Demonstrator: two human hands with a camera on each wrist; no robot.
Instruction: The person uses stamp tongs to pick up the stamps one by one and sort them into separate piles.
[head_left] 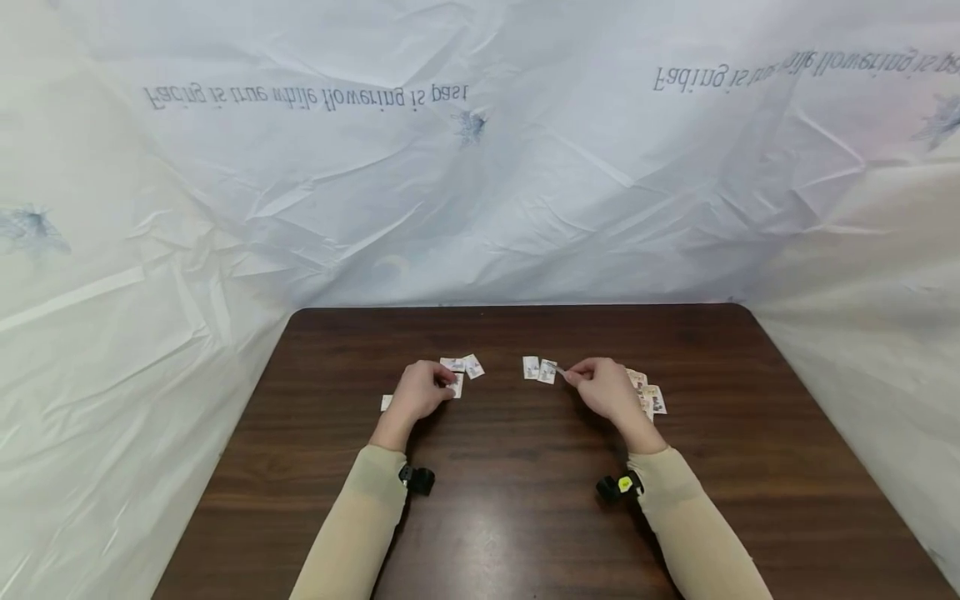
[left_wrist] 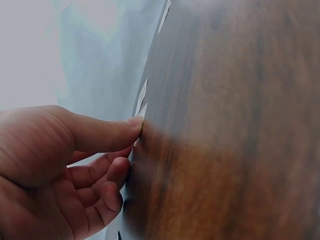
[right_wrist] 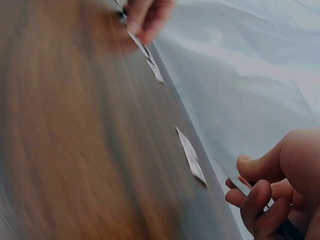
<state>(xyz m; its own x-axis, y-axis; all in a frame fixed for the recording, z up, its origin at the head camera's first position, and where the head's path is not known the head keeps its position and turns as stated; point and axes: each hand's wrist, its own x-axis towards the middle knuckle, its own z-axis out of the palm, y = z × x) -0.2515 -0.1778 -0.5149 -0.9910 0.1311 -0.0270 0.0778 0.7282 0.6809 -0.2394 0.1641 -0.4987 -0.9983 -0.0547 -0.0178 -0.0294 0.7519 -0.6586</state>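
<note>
My left hand is at the left of the table's far part, its thumb and fingertip pinching the edge of a small white printed card. Two similar cards lie just beyond it. My right hand pinches another small card between thumb and fingers, tilted up off the table in the right wrist view. Left of that hand, two printed cards lie side by side. Several tan-printed cards lie overlapped beside the right hand, partly hidden by it.
One more white card shows partly behind the left wrist. The dark wooden table ends at a hanging white sheet, which also runs along both sides. Each wrist wears a small black camera.
</note>
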